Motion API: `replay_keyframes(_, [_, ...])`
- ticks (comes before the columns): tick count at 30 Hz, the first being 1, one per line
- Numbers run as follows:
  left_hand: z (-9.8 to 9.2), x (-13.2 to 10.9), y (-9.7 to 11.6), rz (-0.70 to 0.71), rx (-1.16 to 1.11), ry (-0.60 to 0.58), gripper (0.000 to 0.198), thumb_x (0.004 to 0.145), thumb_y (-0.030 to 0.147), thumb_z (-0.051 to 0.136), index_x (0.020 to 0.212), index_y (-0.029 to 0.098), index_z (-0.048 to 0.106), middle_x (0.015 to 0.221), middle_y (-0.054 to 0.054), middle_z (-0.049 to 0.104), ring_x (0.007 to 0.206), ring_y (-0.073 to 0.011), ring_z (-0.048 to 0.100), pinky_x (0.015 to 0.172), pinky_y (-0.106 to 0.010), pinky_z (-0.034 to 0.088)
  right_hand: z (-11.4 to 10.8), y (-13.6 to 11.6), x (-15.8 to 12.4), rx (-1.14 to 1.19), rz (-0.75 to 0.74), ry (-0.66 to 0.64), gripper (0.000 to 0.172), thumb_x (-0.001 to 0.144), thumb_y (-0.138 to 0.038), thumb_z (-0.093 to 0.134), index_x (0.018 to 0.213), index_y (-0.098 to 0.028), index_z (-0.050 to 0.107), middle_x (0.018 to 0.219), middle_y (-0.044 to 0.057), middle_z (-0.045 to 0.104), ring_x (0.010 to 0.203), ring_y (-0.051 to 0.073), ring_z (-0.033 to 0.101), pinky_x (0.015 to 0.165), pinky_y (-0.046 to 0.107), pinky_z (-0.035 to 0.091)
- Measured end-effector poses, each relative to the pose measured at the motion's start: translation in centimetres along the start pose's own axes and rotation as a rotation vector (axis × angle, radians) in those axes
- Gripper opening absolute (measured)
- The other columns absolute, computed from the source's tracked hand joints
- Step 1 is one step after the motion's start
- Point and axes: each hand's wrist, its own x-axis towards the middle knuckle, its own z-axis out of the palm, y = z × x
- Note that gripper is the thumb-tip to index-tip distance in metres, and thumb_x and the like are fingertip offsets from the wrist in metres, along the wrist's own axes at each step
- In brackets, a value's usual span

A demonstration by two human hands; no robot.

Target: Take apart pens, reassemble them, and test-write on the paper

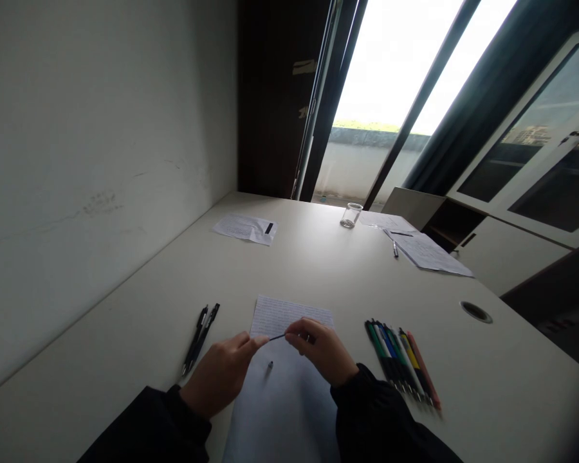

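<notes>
Above desk, left hand and right hand hold thin refill crosswise.

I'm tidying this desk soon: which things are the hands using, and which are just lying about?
In use: thin dark rod, pinched between left hand and right hand; written sheet beneath; small dark piece on the paper.
Lying about: two black pens; coloured pens; glass jar; far papers.

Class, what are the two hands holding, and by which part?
A thin dark rod, one end pinched by the left hand, the other by the right hand.
</notes>
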Motion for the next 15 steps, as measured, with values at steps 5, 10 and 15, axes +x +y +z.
replay_keyframes(5, [-0.1,0.0,0.0,-0.022,-0.008,-0.005,0.042,0.097,0.010,0.039,0.135,0.026,0.046,0.100,-0.005,0.061,0.076,-0.0162,0.060,0.065,-0.025,0.049,-0.2,0.5,0.0,0.094,0.044,-0.001,0.016,0.087,-0.033,0.062,0.086,-0.019,0.069,0.073,0.001,0.066,0.059,0.013,0.061,0.057,0.026,0.049])
replay_keyframes(10, [0.0,-0.1,-0.1,-0.031,0.001,0.010,0.041,0.098,0.010,0.038,0.135,0.026,0.046,0.097,-0.004,0.060,0.074,-0.0150,0.059,0.065,-0.023,0.049,-2.0,0.8,0.0,0.002,0.050,0.060,0.016,0.088,-0.033,0.060,0.087,-0.019,0.068,0.071,0.001,0.065,0.060,0.015,0.060,0.057,0.026,0.049])
replay_keyframes(15, [0.1,-0.1,-0.3,-0.052,0.039,0.067,0.041,0.096,0.009,0.039,0.132,0.027,0.049,0.090,-0.002,0.060,0.069,-0.0140,0.059,0.064,-0.022,0.049,-3.1,-0.6,-0.7,-0.324,-0.107,0.057,0.009,0.088,-0.018,0.059,0.086,-0.021,0.067,0.082,0.001,0.067,0.065,0.013,0.060,0.062,0.025,0.047])
